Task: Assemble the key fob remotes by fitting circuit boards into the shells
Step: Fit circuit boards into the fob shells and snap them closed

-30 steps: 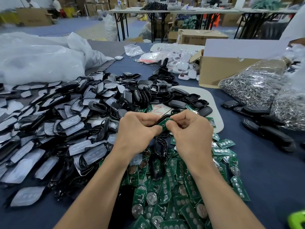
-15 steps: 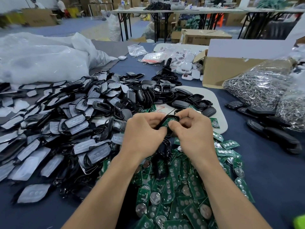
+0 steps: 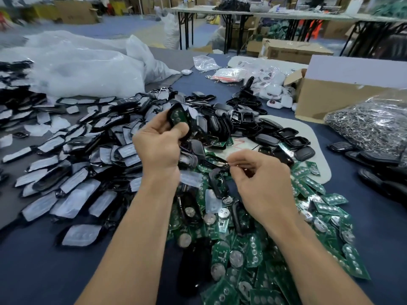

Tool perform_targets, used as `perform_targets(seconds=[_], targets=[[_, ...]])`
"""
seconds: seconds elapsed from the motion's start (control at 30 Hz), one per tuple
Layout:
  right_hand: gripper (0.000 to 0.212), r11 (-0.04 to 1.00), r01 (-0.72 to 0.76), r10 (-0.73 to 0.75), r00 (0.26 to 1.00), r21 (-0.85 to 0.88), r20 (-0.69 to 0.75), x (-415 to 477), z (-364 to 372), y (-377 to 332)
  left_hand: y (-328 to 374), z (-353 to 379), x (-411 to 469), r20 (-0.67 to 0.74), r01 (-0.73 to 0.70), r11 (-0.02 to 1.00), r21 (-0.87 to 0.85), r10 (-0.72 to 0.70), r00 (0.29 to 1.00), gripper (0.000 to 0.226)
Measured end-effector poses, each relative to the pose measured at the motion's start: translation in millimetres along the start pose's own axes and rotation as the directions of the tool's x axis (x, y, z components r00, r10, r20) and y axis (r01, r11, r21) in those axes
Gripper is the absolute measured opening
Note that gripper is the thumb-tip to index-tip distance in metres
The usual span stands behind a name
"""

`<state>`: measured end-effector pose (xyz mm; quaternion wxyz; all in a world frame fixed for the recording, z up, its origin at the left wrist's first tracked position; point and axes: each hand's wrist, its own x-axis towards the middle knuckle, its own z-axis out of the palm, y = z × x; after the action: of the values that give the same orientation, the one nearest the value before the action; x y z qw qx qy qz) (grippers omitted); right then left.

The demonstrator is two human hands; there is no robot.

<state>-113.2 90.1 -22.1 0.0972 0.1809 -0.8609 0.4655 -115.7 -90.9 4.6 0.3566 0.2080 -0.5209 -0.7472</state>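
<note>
My left hand (image 3: pixel 159 146) holds up a black fob shell (image 3: pixel 178 117) with a green circuit board seated in it, above the pile. My right hand (image 3: pixel 262 183) hovers lower and to the right, fingers curled, its fingertips pinching at a black shell piece (image 3: pixel 220 167) at the top of the board heap. Green circuit boards (image 3: pixel 253 249) with coin cells lie heaped in front of me. Black shells with grey button pads (image 3: pixel 83 150) cover the table to the left, and open black shell halves (image 3: pixel 264 128) lie behind.
White plastic bags (image 3: pixel 77 69) sit at the back left. A cardboard box (image 3: pixel 343 97) and a bag of metal rings (image 3: pixel 370 126) stand at the right. Finished black fobs (image 3: pixel 378 170) lie at the right edge. A white board (image 3: pixel 317 155) lies under the shell halves.
My hands have parted. The left hand lifted the shell with the board up and to the left; the right hand dropped to the heap.
</note>
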Motion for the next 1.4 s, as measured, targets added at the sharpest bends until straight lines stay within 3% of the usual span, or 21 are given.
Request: perform_targets(seconds=[0.13, 0.27, 0.4, 0.5, 0.57, 0.67, 0.73, 0.87, 1.0, 1.1, 1.17, 1.23, 1.3, 1.4], targets=[[0.034, 0.967, 0.188, -0.154, 0.969, -0.172, 0.194, 16, 31, -32, 17, -22, 21, -0.238, 0.005, 0.976, -0.220, -0.059, 0.969, 0.030], [0.043, 0.926, 0.319, -0.216, 0.886, -0.201, 0.410, 52, 82, -59, 27, -39, 33, -0.448, -0.137, 0.968, -0.208, 0.030, 0.893, 0.032], [0.045, 0.837, 0.528, -0.362, 0.731, -0.142, 0.578, 76, 126, -79, 33, -44, 28, -0.392, -0.326, 0.945, -0.016, 0.294, 0.872, 0.027], [0.042, 0.722, 0.628, -0.323, 0.677, -0.290, 0.662, 80, 144, -80, 29, -46, 32, -0.403, -0.289, 0.956, -0.041, 0.249, 0.881, 0.029], [0.034, 0.749, 0.594, -0.330, 0.718, -0.292, 0.613, 73, 145, -81, 25, -46, 33, -0.414, -0.247, 0.967, -0.059, 0.202, 0.888, 0.027], [0.018, 0.776, 0.581, -0.501, 0.804, -0.245, 0.320, 57, 137, -81, 22, -43, 34, -0.428, -0.212, 0.976, -0.047, 0.172, 0.887, 0.030], [0.014, 0.810, 0.504, -0.462, 0.863, -0.299, 0.203, 51, 128, -78, 20, -40, 32, -0.408, -0.225, 0.974, -0.016, 0.199, 0.891, 0.031], [0.008, 0.835, 0.313, -0.234, 0.946, -0.452, 0.223, 41, 107, -70, 17, -34, 26, -0.279, -0.277, 0.936, 0.217, 0.331, 0.901, 0.028], [0.010, 0.843, 0.328, -0.217, 0.932, -0.426, 0.289, 28, 87, -59, 10, -32, 21, -0.246, -0.256, 0.921, 0.295, 0.332, 0.911, 0.029], [0.023, 0.904, 0.269, -0.097, 0.887, -0.332, 0.452, 29, 74, -55, 4, -31, 19, -0.214, -0.252, 0.920, 0.300, 0.322, 0.922, 0.031], [0.030, 0.919, 0.245, -0.069, 0.871, -0.309, 0.486, 27, 68, -56, 1, -29, 17, -0.202, -0.250, 0.919, 0.304, 0.319, 0.926, 0.032], [0.034, 0.938, 0.218, -0.101, 0.916, -0.269, 0.388, 23, 58, -55, -1, -28, 16, -0.197, -0.242, 0.925, 0.292, 0.306, 0.931, 0.034], [0.027, 0.970, 0.162, -0.128, 0.974, -0.181, 0.186, 16, 42, -49, -2, -26, 16, -0.197, -0.229, 0.939, 0.256, 0.282, 0.939, 0.040], [0.024, 0.999, -0.011, 0.012, 1.000, 0.045, -0.017, 5, 17, -34, -4, -22, 16, -0.215, -0.154, 0.975, 0.163, 0.187, 0.959, 0.043]])
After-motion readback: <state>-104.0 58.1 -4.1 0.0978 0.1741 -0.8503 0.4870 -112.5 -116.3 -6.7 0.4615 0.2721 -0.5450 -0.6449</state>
